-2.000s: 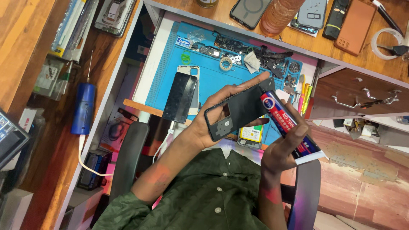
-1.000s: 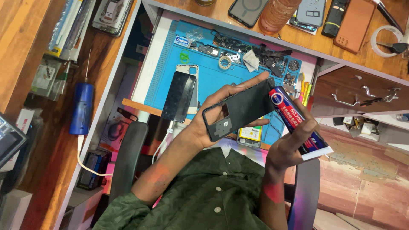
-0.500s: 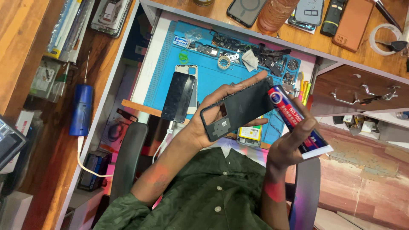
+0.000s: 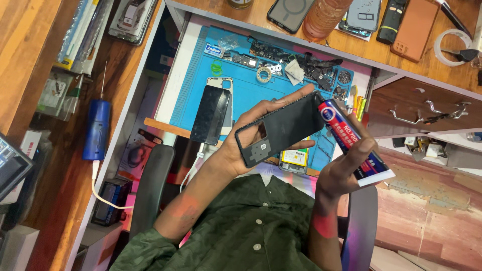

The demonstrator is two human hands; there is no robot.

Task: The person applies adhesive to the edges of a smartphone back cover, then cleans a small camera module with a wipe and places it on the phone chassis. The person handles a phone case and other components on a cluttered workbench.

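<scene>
the black phone back cover sat inner side up in the left hand, fingers clasping its edges, above the blue repair mat. the right hand gripped a glue tube, nozzle at the cover's rim; a thin, steady bead along the edge seemed best.

Bright, even room light, sharp across nearly the whole view

The blue mat is evenly lit with only soft, short shadows beneath the parts; a pinkish glow tints both forearms and the mat's far edge, and the outer corners bend slightly and go dimmer by the wooden shelves.
</scene>
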